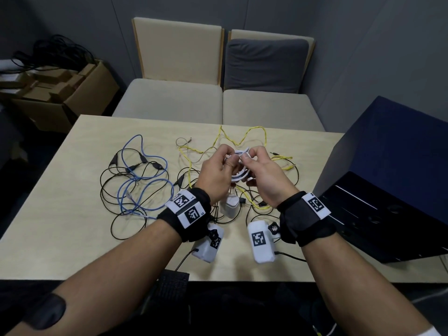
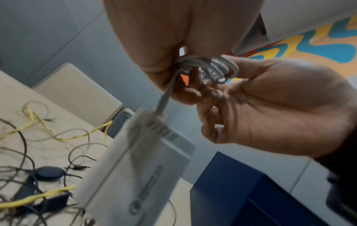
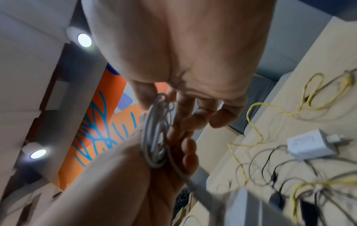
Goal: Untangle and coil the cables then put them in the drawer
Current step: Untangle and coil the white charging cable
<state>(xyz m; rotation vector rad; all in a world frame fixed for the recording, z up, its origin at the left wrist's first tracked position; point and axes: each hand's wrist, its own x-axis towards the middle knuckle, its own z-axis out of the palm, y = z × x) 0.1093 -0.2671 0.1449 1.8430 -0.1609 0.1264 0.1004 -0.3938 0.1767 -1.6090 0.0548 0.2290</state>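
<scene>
Both hands' fingers pinching white cable coil (image 1: 238, 166), dangling charger block (image 2: 139, 168) clear only from left wrist

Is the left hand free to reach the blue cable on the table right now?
Probably not: the left hand and right hand both grip the white cable coil. The blue cable itself lies unobstructed.

Head cam looks down at table (image 1: 72, 190); both wrist cams close-up, angled upward, sharing it.
</scene>
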